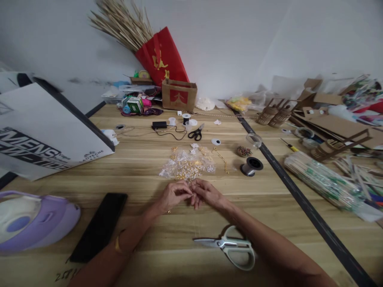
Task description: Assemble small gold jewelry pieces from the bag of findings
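Observation:
My left hand [177, 196] and my right hand [206, 193] meet at the middle of the table, thumbs and forefingers pinched together at one spot. Whatever sits between the fingertips is too small to make out. Just beyond them lies a heap of small gold and silver beads or charms [188, 170], partly on clear plastic bags [170, 166]. A gold chain-like strand [222, 159] rests to the right of the heap. Closer to me, below my right hand, pale-handled scissors [236, 246] lie with the blades to the left.
Left are a black phone [99, 226], a purple-and-white container [38, 221] and a large white box [50, 135]. To the right stand a wire spool [251, 166] and a cup of coloured beads [244, 151]. Black scissors [196, 133] lie farther back, before a paper bag [179, 95].

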A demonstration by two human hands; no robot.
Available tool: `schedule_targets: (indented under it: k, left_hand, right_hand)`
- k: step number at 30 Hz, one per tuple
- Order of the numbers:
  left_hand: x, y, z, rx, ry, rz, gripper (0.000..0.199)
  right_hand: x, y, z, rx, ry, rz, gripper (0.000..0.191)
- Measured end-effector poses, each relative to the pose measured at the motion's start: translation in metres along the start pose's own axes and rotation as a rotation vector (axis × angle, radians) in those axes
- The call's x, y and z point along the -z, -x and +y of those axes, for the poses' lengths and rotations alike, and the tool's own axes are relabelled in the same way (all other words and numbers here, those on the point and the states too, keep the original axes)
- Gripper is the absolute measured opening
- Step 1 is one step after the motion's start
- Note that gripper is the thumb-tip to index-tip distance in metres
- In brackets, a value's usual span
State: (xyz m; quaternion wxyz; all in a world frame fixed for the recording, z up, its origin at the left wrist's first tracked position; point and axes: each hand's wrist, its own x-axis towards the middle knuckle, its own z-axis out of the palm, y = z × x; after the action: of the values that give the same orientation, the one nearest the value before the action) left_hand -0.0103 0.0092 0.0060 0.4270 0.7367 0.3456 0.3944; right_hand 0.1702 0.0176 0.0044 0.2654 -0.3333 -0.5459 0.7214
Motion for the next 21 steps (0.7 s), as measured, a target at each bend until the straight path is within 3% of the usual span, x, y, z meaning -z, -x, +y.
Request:
schedule_targets:
  k: [7,16,21]
  left_hand:
    - [-0.0009,0.0001,0.002,0.039,0.023,0.01,0.013]
    - [-0.0026,0.0013,0.0061,0.249,0.165,0.006,0.013]
    - [-0.0005,0.0002,0.0059,0.284,0.201,0.04,0.016]
  right_hand:
    - [-0.0003,0.0006,0.0005,-0.002,0.006,0.001,0.04]
    - [-0.0005,0.0007,-0.001,0.003,-0.005,0.015,0.039]
    - [-0.0011,0.0008,-0.0021,-0.009,-0.011,0.017,0.041]
